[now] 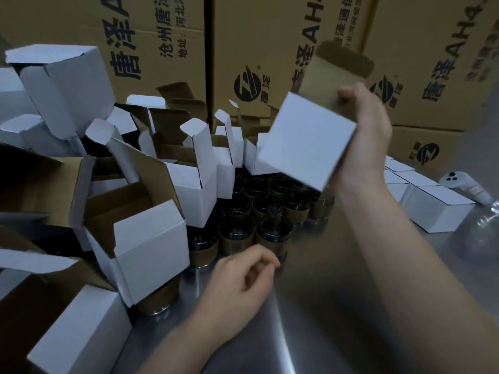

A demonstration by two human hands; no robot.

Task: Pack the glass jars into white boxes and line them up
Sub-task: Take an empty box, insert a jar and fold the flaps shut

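Note:
My right hand (364, 130) grips a white box (305, 141) and holds it tilted in the air above the glass jars (267, 206), its brown top flap standing open. Several dark glass jars with gold bands stand clustered on the metal table. My left hand (243, 282) hovers just in front of the nearest jars with its fingers loosely curled and nothing in them. A row of closed white boxes (432, 206) lies at the right. Whether the held box contains a jar is hidden.
A heap of open white boxes (151, 238) fills the left side, one tipped over a jar. Large brown cartons (243, 49) wall off the back. A white controller (464, 187) and clear plastic lie at the far right on the steel table (337, 319).

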